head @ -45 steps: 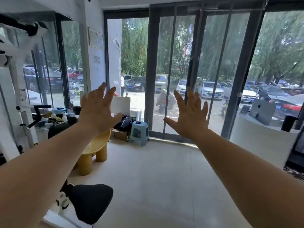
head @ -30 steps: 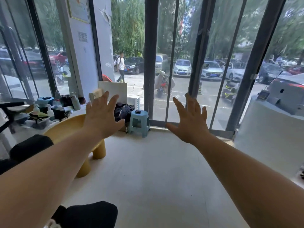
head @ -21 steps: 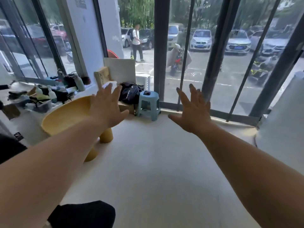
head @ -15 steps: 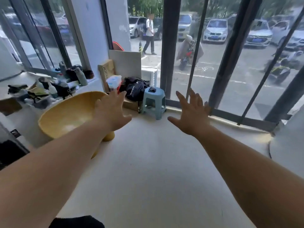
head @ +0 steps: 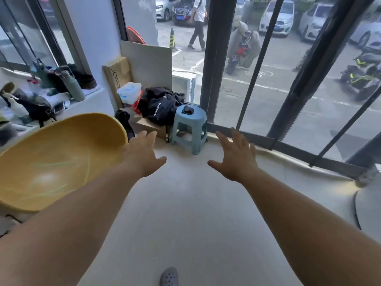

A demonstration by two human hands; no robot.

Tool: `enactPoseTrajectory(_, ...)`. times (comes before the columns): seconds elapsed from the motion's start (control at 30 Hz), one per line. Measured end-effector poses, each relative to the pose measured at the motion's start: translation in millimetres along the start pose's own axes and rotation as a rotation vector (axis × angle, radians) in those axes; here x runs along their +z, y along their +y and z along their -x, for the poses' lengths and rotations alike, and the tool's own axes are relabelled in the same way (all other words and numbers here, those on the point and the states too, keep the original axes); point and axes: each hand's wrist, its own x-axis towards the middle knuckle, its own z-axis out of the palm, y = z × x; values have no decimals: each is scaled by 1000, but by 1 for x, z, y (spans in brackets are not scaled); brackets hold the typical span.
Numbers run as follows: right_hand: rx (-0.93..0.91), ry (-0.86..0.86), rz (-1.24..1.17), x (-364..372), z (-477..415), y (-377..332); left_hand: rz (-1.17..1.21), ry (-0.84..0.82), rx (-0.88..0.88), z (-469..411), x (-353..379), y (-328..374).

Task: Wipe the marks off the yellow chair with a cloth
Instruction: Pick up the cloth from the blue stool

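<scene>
1 yellow chair [head: 55,159], 1 blue stool [head: 190,129], 2 hands

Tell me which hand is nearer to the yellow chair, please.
Left. The left hand hovers open beside the yellow chair, near its rim; the right hand is open farther right, over bare floor, clearly apart from it.

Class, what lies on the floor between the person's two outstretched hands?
Nothing: in the head view, only bare pale floor shows between the open left hand and open right hand.

A black bag [head: 162,106] in the floor's far corner read "adidas"; the cardboard box [head: 118,77] behind it read "JOPR".
</scene>
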Motion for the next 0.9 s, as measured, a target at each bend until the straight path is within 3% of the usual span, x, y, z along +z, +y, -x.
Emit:
enactPoseTrajectory(0.4, 55, -97, -68, 21, -296, 46, 38, -64, 70, -313, 7, 15)
enactPoseTrajectory(0.9, -57, -365, -88, 81, -670, 125, 134, -225, -179, -639, 89, 68)
